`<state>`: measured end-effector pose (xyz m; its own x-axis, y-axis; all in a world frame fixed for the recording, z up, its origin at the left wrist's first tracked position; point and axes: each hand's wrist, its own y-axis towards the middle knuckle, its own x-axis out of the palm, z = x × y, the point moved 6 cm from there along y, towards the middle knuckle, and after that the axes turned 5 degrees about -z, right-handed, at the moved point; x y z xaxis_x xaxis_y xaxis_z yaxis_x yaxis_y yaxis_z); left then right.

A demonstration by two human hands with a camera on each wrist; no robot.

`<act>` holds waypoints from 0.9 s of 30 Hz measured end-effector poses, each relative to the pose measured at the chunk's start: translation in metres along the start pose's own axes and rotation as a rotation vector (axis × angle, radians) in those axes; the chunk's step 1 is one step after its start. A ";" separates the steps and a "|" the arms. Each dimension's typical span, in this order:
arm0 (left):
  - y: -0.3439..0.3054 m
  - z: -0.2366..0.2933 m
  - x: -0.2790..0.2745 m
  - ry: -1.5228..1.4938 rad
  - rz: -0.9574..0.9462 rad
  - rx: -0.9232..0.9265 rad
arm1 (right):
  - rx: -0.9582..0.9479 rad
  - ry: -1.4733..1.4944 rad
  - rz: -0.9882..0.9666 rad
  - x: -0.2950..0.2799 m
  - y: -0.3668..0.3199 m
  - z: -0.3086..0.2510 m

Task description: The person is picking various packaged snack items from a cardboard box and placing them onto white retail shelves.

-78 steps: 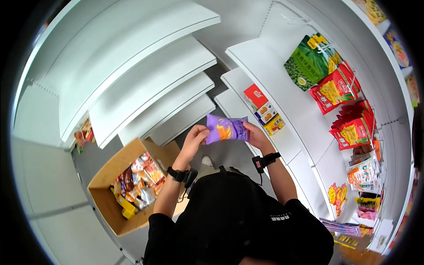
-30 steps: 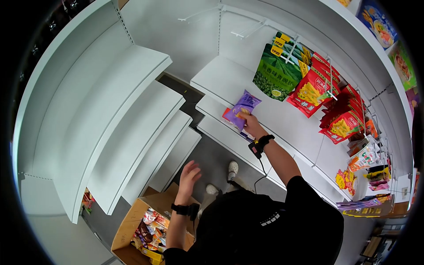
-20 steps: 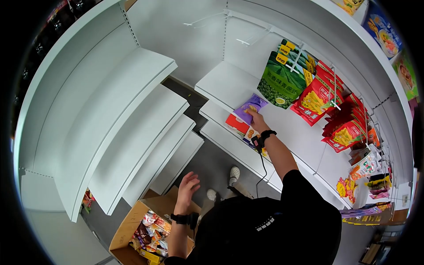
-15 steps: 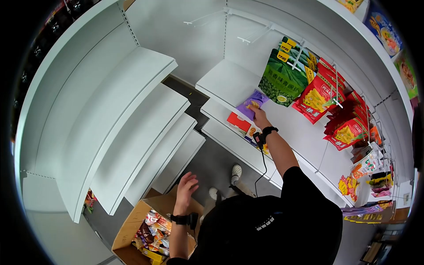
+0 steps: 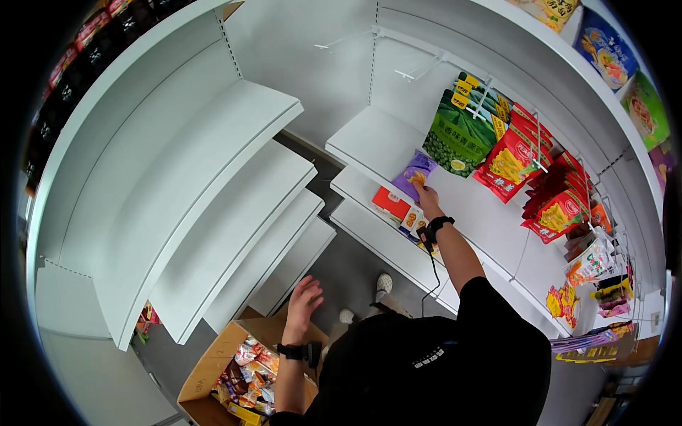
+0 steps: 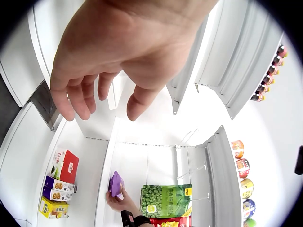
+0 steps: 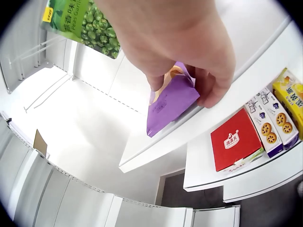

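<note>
A purple snack bag [image 5: 414, 172] lies at the front edge of the upper right-hand shelf [image 5: 376, 145], below the green pea bag [image 5: 458, 135]. The right hand [image 5: 428, 201] pinches the bag between thumb and fingers; the right wrist view shows the purple bag [image 7: 173, 101] under the right hand [image 7: 180, 47]. In mid-air above the cardboard box [image 5: 206, 362] is the left hand [image 5: 304, 302], holding nothing. Its fingers hang loosely bent in the left wrist view, where the left hand [image 6: 118, 56] fills the top.
Red snack bags [image 5: 511, 160] hang on hooks right of the green bag. On the shelf below stand a red box [image 5: 391, 204], biscuit boxes [image 7: 277, 120] and a yellow box [image 7: 289, 94]. White shelves [image 5: 234, 170] rise at the left. Mixed snack packets [image 5: 249, 373] fill the cardboard box.
Earlier both hands held the purple bag in front of the body. The left hand has let go, and the right hand has carried the bag to the right-hand shelf. The head view has shifted.
</note>
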<state>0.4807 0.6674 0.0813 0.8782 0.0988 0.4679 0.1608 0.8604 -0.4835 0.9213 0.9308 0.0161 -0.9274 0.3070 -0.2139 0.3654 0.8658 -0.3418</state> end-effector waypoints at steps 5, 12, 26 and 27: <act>-0.005 0.000 -0.004 -0.021 -0.036 -0.013 | 0.113 0.175 -0.072 -0.002 -0.034 0.030; -0.005 -0.014 -0.008 -0.021 -0.085 -0.046 | 0.216 0.462 -0.190 -0.005 -0.112 0.071; -0.019 -0.026 0.020 -0.030 -0.125 -0.016 | 0.298 0.669 -0.279 -0.030 -0.176 0.096; -0.020 -0.028 0.022 -0.033 -0.119 -0.009 | 0.306 0.703 -0.292 -0.031 -0.179 0.097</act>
<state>0.5089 0.6381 0.0810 0.8375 0.0126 0.5464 0.2673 0.8626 -0.4296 0.8928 0.7282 -0.0046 -0.7853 0.3498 0.5108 0.0130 0.8342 -0.5514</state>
